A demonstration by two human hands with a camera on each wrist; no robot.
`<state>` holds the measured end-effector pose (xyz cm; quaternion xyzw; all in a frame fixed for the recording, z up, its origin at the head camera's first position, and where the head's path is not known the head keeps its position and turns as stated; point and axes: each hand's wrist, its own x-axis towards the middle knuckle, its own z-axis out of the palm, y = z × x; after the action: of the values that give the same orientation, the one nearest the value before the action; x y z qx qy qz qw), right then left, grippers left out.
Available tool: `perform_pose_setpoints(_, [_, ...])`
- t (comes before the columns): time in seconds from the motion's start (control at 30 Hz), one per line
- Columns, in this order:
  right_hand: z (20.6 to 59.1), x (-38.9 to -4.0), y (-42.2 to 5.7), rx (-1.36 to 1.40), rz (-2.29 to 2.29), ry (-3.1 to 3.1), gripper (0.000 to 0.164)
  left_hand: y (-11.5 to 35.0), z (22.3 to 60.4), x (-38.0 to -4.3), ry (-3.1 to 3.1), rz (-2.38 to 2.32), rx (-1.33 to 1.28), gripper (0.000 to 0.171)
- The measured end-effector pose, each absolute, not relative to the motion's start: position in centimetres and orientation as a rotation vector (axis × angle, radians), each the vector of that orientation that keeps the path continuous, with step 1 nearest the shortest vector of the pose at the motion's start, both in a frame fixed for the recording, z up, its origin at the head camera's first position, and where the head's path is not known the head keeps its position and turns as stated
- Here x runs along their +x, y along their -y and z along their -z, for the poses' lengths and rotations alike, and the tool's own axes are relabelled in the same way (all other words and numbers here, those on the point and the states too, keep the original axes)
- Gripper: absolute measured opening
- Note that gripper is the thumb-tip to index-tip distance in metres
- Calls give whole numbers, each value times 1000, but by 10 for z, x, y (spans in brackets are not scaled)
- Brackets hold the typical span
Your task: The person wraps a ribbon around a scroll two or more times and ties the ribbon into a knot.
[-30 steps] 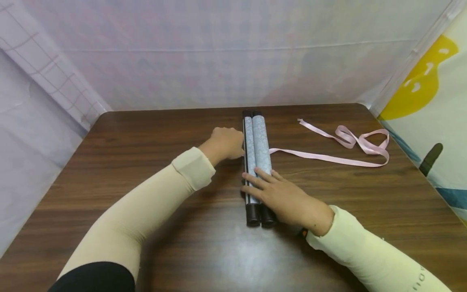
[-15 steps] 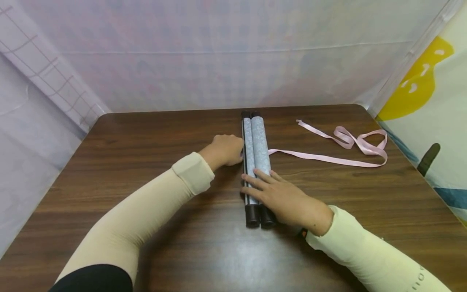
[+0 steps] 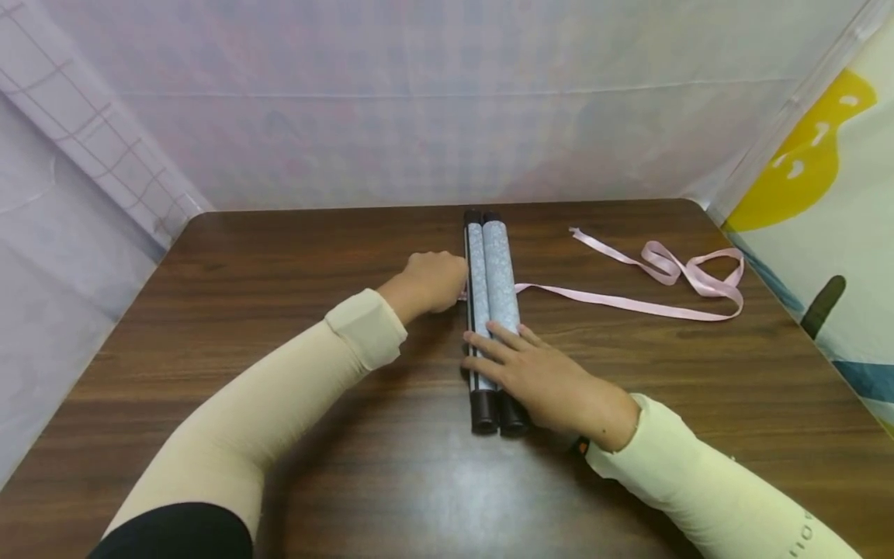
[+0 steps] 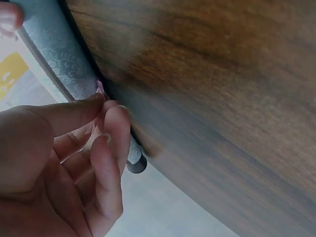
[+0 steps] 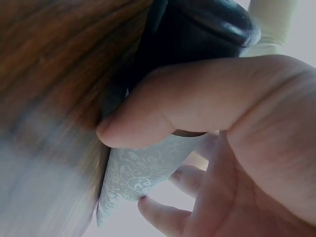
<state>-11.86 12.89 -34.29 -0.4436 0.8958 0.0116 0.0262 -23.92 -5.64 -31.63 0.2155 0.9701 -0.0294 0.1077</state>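
A scroll [image 3: 498, 272], rolled in from both ends into two side-by-side rolls of pale blue patterned cloth with black end knobs, lies lengthwise on the table. A pink ribbon [image 3: 601, 298] runs from its right side, and a bit of pink shows again at its left edge, with the stretch between hidden. There my left hand [image 3: 436, 281] pinches the ribbon [image 4: 100, 88] between thumb and forefinger, low beside the roll. My right hand [image 3: 538, 376] rests on the near part of the scroll, fingers laid straight across both rolls; its thumb [image 5: 143, 111] lies along the side by a black knob.
The ribbon's free length lies in loose loops on the right of the brown wooden table [image 3: 335, 481]. A pale curtain [image 3: 419, 116] hangs behind the far edge, and a printed cloth [image 3: 838, 256] hangs along the right.
My left hand has shifted slightly beside the scroll, and a little more pink ribbon shows at the left edge. The right hand and the scroll stay in place.
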Motion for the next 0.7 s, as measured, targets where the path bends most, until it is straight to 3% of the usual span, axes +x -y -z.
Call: perform_pose_setpoints(0.7, [344, -119, -130, -1367, -61, -2774, 89, 116, 307, -225, -2829, -59, 517, 13])
